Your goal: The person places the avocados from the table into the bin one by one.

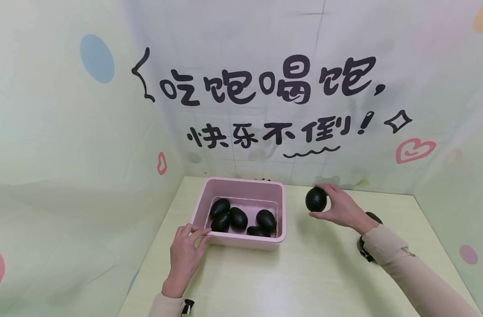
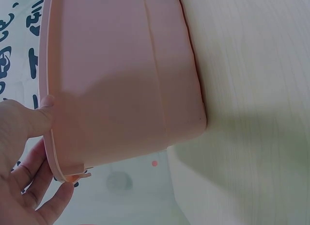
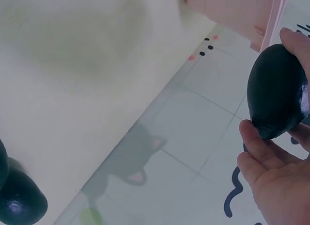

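My right hand (image 1: pixel 344 208) grips a dark avocado (image 1: pixel 316 199) between thumb and fingers, held above the table to the right of a pink bin (image 1: pixel 243 241). The right wrist view shows the same smooth, dark green avocado (image 3: pixel 276 91) with my fingertips at its ends. Several avocados (image 1: pixel 239 219) lie inside the bin, grouped at its left and right. At the bin's near left corner, my left hand (image 1: pixel 184 255) pinches the rim; in the left wrist view the thumb lies over the rim (image 2: pixel 44 65) and the fingers sit around the corner.
More avocados (image 3: pixel 22 198) lie on the table at the right, partly hidden behind my right forearm in the head view. The pale wooden table (image 1: pixel 265 281) meets a printed cloth backdrop (image 1: pixel 249 35) behind the bin and at both sides.
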A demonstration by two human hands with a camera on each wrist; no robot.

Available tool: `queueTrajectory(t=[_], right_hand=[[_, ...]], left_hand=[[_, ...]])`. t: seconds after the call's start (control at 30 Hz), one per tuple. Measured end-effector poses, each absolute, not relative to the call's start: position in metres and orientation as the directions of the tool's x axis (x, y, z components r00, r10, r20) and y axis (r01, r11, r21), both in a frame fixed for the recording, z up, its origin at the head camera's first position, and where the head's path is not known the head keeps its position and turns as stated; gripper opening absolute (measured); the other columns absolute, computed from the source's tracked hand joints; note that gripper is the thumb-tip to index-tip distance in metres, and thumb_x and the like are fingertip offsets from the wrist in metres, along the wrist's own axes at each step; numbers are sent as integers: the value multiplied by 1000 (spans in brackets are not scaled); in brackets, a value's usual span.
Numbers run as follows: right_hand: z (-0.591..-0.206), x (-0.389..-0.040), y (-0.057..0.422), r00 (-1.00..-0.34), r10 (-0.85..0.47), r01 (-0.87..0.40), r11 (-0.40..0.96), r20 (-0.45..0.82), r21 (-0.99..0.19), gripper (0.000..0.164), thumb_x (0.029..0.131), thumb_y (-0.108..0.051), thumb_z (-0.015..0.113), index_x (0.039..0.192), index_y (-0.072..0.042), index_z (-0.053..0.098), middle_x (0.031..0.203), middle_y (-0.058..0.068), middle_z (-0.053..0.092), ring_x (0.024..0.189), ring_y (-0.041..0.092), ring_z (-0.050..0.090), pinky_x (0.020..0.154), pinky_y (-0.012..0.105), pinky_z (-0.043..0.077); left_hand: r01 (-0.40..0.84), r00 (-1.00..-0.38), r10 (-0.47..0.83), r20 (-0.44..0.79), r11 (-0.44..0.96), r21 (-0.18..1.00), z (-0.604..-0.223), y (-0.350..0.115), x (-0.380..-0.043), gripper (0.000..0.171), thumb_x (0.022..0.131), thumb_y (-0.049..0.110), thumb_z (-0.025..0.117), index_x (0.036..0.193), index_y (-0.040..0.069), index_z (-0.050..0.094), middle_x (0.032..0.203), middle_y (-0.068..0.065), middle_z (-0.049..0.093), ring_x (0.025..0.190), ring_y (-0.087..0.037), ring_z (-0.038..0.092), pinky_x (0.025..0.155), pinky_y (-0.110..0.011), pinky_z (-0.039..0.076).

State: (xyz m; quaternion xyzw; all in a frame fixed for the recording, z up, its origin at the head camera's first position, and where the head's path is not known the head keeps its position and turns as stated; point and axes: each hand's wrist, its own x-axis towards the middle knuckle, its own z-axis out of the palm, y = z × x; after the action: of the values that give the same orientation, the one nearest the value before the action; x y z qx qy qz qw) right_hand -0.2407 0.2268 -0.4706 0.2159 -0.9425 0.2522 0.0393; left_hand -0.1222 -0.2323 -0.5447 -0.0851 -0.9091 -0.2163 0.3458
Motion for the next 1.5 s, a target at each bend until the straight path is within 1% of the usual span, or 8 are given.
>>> queueTrajectory(t=[0.13,0.27,0.57,0.8,1.03,1.17,1.33,1.5], right_hand=[[-467,-243,221,-880,-417,-475,760,228,-443,89,79,-38,95,147,3,55,146,28,58,131,47,60,105,64,53],[-463,-244,217,-864,-442,-504,748,243,-431,88,78,-38,95,145,3,56,145,27,59,131,47,59,105,63,54],[-453,-247,207,-839,-487,-544,733,245,-409,89,77,-37,96,146,2,57,140,23,63,127,43,62,104,60,55],[-449,-248,198,-835,-507,-548,733,214,-404,90,78,-40,96,147,1,56,141,24,61,128,42,62,106,59,55],[-443,-250,188,-827,-522,-559,725,208,-404,91,77,-39,96,148,1,55,145,26,59,131,44,61,107,59,54],[-438,-250,183,-819,-538,-569,718,200,-400,91,77,-38,96,149,1,55,145,26,59,131,44,61,108,59,54],[-432,-252,176,-810,-554,-581,713,191,-393,91,77,-38,96,149,1,55,145,27,59,129,45,62,107,60,54],[-428,-254,168,-797,-573,-599,707,193,-376,92,76,-40,95,149,0,55,145,26,59,128,44,63,106,58,55]], left_hand=[[307,-748,4,663,889,341,-545,-232,-122,24,73,11,98,94,15,86,92,-4,70,89,-31,64,61,-42,55],[304,-751,3,661,889,343,-546,-232,-122,24,72,11,98,93,15,86,91,-3,70,89,-30,64,61,-41,55],[306,-749,1,662,887,345,-544,-233,-121,23,73,11,98,93,15,86,92,-3,70,92,-30,64,63,-42,55],[296,-753,3,658,895,335,-546,-232,-120,24,74,9,97,95,12,86,92,-5,70,93,-30,63,59,-41,56],[314,-734,31,678,901,300,-543,-230,-121,25,73,8,97,95,11,87,91,-7,72,92,-31,64,69,-43,56],[317,-739,43,673,903,290,-542,-232,-122,24,73,11,97,95,13,87,91,-6,73,91,-30,65,68,-42,58],[309,-760,54,648,907,287,-540,-234,-122,24,75,14,98,96,16,87,92,-3,73,92,-30,66,69,-43,59],[310,-770,58,635,904,294,-538,-234,-120,22,77,14,96,97,13,87,92,-5,73,94,-32,66,71,-43,59]])
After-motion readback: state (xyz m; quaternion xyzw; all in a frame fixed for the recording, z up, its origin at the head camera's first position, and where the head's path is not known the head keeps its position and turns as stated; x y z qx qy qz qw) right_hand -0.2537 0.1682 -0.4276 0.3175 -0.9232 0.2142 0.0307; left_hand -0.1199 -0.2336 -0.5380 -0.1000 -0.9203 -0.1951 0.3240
